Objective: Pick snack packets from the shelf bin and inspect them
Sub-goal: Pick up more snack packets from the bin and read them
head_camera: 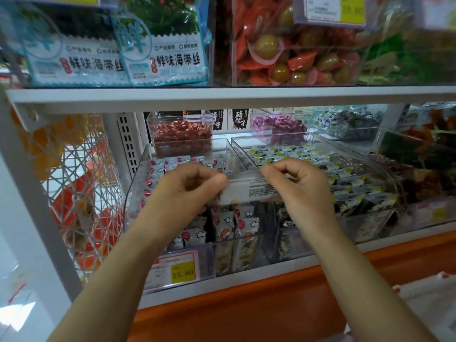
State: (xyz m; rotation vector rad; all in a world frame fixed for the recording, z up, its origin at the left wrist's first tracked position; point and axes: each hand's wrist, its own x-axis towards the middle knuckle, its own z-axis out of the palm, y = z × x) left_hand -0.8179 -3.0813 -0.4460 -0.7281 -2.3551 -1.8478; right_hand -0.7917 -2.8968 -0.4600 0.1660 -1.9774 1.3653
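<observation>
Shelf bin (pixel 138 183) | packet (pixel 249 188) lengthwise left-right | left hand (pixel 190 186), right hand (pixel 298 183) pinching ends

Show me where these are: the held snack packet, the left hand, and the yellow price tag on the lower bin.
snack packet (pixel 250 190): head view, middle of its white printed side.
left hand (pixel 187 186): head view, on the back of the hand.
yellow price tag (pixel 183 273): head view, on the printed 15.80.

Two blue-and-white bags (pixel 170 58) on the upper shelf (pixel 222 96) are showing "鲜味海带丝" under a large "鲜". Yellow price tags on the lower bin (pixel 134 198) and upper bin (pixel 223 58) are reading "15.80". Black labels (pixel 239 118) behind are reading "碎银子". The held packet (pixel 249 190) is carrying print too small to read.
</observation>
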